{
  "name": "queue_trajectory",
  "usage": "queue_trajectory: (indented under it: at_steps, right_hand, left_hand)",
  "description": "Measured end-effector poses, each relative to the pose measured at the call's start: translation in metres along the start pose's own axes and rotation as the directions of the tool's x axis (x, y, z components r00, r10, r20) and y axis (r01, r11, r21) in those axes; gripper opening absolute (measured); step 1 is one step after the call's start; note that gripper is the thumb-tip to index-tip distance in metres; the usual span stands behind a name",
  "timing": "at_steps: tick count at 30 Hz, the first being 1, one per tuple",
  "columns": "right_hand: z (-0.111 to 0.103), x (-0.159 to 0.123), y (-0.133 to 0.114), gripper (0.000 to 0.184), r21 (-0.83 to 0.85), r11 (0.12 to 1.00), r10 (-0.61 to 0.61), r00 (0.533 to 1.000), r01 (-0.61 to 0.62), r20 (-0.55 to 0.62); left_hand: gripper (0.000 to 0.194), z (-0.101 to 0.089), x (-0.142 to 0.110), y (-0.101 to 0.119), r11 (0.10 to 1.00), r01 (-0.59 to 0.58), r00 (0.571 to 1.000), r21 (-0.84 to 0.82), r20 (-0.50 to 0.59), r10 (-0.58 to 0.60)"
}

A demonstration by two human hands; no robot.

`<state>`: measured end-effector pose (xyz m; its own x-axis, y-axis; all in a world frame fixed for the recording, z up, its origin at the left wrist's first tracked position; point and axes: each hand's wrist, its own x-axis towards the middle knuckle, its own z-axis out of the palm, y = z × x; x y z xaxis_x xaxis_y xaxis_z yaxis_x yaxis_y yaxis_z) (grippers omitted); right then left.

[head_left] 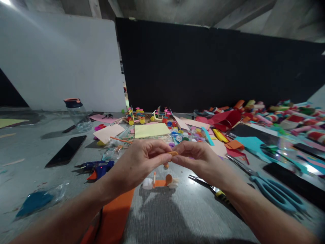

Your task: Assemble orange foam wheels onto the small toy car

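Note:
Both hands meet above the middle of the table, pinching one small flat orange piece (pixel 173 153) between them. My left hand (pixel 144 159) has thumb and fingers closed on its left side, my right hand (pixel 198 157) on its right. The piece looks thin and rounded; its material I cannot make out. Just below the hands, a small model vehicle (pixel 160 183) stands on the table, with an orange body, an upright orange stick, a round orange disc and whitish wheels. A blue glue gun (pixel 101 168) lies left of my left wrist.
Orange sheet (pixel 115 217) lies at front left, phone (pixel 66 151) and water bottle (pixel 78 115) farther left. Blue-handled scissors (pixel 276 191) and a cutter (pixel 219 195) lie near my right arm. Paper, bottle caps (pixel 179 138) and finished-looking little models (pixel 135 116) spread across the back.

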<state>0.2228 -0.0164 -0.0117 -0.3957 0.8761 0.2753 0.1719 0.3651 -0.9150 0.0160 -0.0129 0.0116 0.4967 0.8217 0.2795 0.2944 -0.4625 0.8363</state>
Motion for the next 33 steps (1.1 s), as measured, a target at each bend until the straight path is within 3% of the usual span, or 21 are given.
queue_trajectory:
  at_steps: [9, 15, 19, 22, 25, 28, 31, 33]
  right_hand:
    - [0.000, 0.001, -0.001, 0.022, 0.080, 0.997, -0.020, 1.000, 0.020, -0.003]
    - [0.001, 0.003, -0.007, 0.029, 0.102, 0.994, 0.038, 0.998, -0.032, -0.059]
    - [0.002, 0.004, -0.008, 0.030, 0.112, 0.994, 0.026, 0.995, -0.016, -0.094]
    - [0.003, 0.003, -0.004, 0.029, 0.075, 0.997, 0.004, 0.996, 0.002, -0.088]
    - [0.006, 0.001, -0.001, 0.020, 0.018, 0.996, -0.087, 0.983, 0.091, -0.160]
    - [0.009, -0.002, 0.000, 0.022, -0.116, 0.962, -0.269, 0.934, 0.248, -0.235]
    - [0.012, -0.004, -0.001, 0.033, -0.275, 0.877, -0.449, 0.875, 0.393, -0.181]
    - [0.013, -0.005, -0.002, 0.038, -0.322, 0.836, -0.507, 0.850, 0.445, -0.144]
  left_hand:
    - [0.007, 0.000, 0.000, 0.003, 1.000, -0.014, 1.000, 0.007, -0.021, 0.015]
    - [0.014, 0.000, 0.001, 0.003, 0.997, -0.016, 1.000, -0.077, -0.015, 0.015]
    - [0.023, 0.004, 0.000, -0.001, 0.987, -0.142, 0.986, 0.081, -0.075, 0.148]
    - [0.023, 0.006, -0.001, -0.006, 0.933, -0.261, 0.942, 0.248, -0.146, 0.302]
    - [0.019, 0.007, -0.001, -0.007, 0.922, -0.270, 0.924, 0.279, -0.192, 0.329]
    - [0.015, 0.006, 0.000, -0.004, 0.964, -0.219, 0.936, 0.152, -0.247, 0.251]
    - [0.018, 0.004, 0.000, -0.002, 0.975, -0.220, 0.949, -0.036, -0.240, 0.205]
    - [0.020, 0.003, 0.000, -0.002, 0.967, -0.223, 0.957, -0.126, -0.218, 0.192]
